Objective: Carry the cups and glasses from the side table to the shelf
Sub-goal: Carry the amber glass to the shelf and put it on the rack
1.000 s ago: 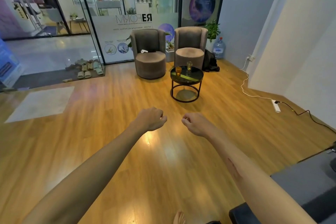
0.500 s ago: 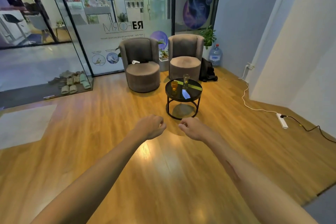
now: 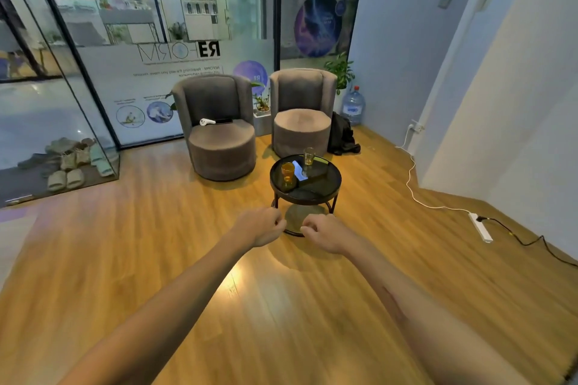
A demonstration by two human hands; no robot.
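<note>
Both sets of fingers are curled into loose fists and hold nothing: left hand (image 3: 262,226) and right hand (image 3: 324,233) side by side, stretched forward. Just beyond them stands the round surface (image 3: 325,191), nearer and larger than a second ago, so the walk toward it is closing. On it, ahead of the left fingers, the amber cup (image 3: 288,171); farther, ahead of the right, the glass (image 3: 309,156). Neither is touched yet; the shelf is out of view
</note>
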